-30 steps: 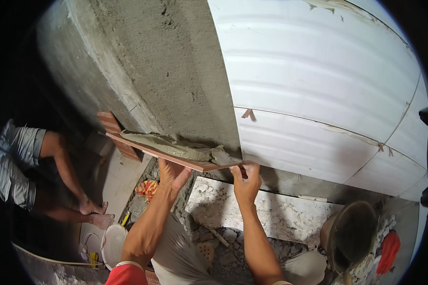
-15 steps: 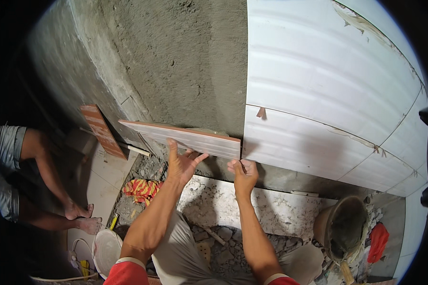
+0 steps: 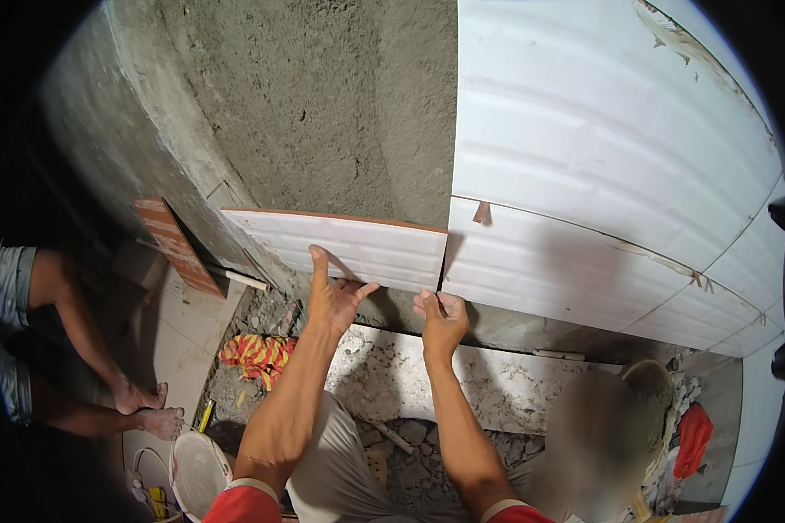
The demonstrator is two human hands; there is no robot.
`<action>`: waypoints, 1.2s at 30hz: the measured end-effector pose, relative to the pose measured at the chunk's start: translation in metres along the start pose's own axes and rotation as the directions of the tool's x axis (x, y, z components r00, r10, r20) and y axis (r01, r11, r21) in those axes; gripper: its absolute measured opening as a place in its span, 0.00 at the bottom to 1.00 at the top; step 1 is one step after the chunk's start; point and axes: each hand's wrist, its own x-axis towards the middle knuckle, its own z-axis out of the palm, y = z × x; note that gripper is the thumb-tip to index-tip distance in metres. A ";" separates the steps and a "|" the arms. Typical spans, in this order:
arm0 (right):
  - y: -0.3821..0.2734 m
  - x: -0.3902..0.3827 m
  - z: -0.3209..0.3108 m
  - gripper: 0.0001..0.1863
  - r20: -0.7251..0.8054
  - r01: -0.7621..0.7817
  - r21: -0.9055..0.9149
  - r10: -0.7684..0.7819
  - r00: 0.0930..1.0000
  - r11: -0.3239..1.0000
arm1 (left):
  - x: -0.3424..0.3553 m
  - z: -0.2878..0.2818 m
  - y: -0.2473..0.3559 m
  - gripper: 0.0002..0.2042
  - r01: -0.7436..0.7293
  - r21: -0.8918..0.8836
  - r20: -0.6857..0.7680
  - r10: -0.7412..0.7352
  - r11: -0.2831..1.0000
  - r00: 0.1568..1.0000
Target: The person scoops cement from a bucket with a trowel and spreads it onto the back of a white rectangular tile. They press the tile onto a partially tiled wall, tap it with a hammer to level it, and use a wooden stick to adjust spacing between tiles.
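Observation:
My left hand [image 3: 331, 301] supports a white tile [image 3: 340, 248] with orange edges from below, thumb on its face, other fingers at the lower edge. My right hand [image 3: 442, 315] grips at the tile's lower right corner with curled fingers. The tile stands against the bare mortar wall [image 3: 323, 105], a narrow dark gap separating it from the white wall tiles [image 3: 602, 105] on the right. The back of the held tile is hidden.
Another person's legs [image 3: 78, 331] lie at left near a leaning orange tile [image 3: 179, 244]. Below are a white pail [image 3: 201, 475], patterned cloth [image 3: 255, 353], white slab [image 3: 506, 392], rubble and a red cloth [image 3: 693, 440]. The bucket [image 3: 658, 401] at right is partly blurred.
The tile has tipped up from flat, mortar on top, to upright against the wall with its white face toward me. Since half a second ago its top edge has risen slightly.

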 end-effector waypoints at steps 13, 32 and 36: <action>-0.014 -0.004 0.004 0.10 -0.062 -0.007 -0.077 0.002 0.998 0.997 | 0.004 0.014 -0.002 0.65 0.023 0.050 -0.113 -0.017 0.998 0.993; -0.027 -0.006 0.004 0.12 -0.073 -0.053 -0.064 0.048 0.996 0.997 | 0.003 0.023 0.002 0.66 0.068 0.265 -0.122 -0.036 0.962 0.992; -0.023 -0.005 0.003 0.13 -0.067 -0.048 -0.053 0.044 0.997 0.997 | 0.004 0.025 0.001 0.66 0.110 0.203 -0.192 -0.070 0.973 0.979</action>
